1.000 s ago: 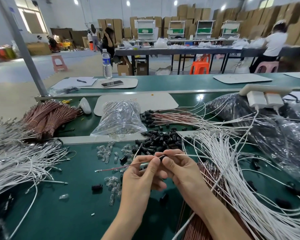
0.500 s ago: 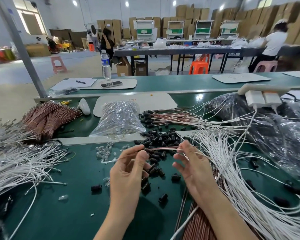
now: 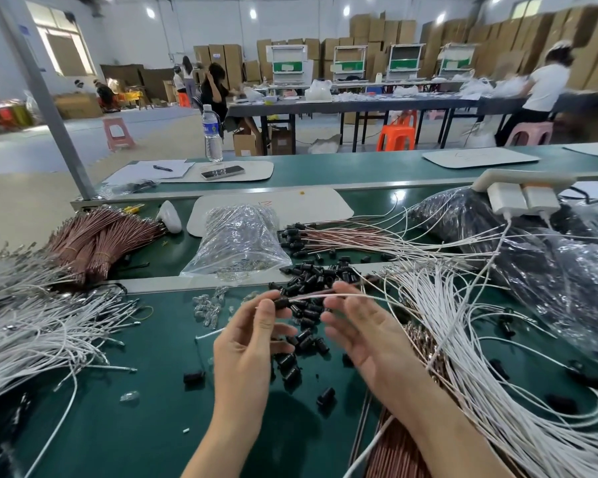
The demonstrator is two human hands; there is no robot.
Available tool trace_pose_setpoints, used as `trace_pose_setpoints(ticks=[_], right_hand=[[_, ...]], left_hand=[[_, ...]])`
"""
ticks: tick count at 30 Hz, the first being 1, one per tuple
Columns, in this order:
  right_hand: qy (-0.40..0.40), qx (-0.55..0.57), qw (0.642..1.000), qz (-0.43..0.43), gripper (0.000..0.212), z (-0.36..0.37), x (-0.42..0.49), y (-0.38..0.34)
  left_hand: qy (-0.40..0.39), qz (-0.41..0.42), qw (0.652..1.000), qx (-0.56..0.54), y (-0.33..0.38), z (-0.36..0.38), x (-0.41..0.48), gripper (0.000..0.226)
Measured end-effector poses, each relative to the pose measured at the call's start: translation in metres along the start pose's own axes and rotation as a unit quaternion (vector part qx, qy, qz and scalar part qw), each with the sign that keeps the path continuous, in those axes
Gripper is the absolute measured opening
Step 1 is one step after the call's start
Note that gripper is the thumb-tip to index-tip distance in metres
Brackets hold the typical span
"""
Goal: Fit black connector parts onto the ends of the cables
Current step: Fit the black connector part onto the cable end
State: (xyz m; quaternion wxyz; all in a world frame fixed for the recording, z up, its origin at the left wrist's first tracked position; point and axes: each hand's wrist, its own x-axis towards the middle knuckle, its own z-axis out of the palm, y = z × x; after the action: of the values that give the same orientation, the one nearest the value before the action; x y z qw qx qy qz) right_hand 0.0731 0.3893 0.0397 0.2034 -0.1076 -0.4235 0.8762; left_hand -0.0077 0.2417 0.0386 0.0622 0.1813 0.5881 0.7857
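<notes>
Fitting was the step in hand. The left hand (image 3: 252,343) pinched 1 black connector part (image 3: 281,302) between thumb and fingertips, raised above the green table (image 3: 118,426). The cable (image 3: 313,297) ran out of that part to the right, across the fingertips of the right hand (image 3: 359,329). That hand's fingers were spread and fairly straight. Motion blur hid whether they nipped the cable or only steadied it, so I could not tell. It was also too blurred to say whether the cable was 1 strand or 2.

The part seemed to sit on the cable's end already, though how deeply it was seated did not show. The next move probably called for a firm hold on the cable close to the part. A straight push along the cable would then bring the part home without kinking the thin strand.

Supply lay close by. The pile of loose black parts (image 3: 311,277) was just beyond the hands, and the white cables (image 3: 470,339) fanned out to the right. Capped cables (image 3: 325,236) lay further back beside the clear bag (image 3: 239,243), a likely place for this one once it was done.
</notes>
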Motion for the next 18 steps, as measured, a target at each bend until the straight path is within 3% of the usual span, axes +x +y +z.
trace_pose_setpoints(ticks=[3,7,18], right_hand=[[-0.031,-0.102,0.994,-0.021,0.033,0.011,0.0,0.012],[0.024,-0.123,0.991,-0.053,0.034,0.011,0.001,0.007],[0.127,0.024,0.988,-0.089,0.02,-0.014,0.002,-0.018]], left_hand=[[-0.061,-0.004,0.998,0.033,-0.004,0.007,-0.006,0.021],[-0.04,0.002,0.999,0.035,-0.005,0.008,-0.005,0.021],[0.046,0.008,0.999,-0.01,0.003,-0.007,0.005,0.024]])
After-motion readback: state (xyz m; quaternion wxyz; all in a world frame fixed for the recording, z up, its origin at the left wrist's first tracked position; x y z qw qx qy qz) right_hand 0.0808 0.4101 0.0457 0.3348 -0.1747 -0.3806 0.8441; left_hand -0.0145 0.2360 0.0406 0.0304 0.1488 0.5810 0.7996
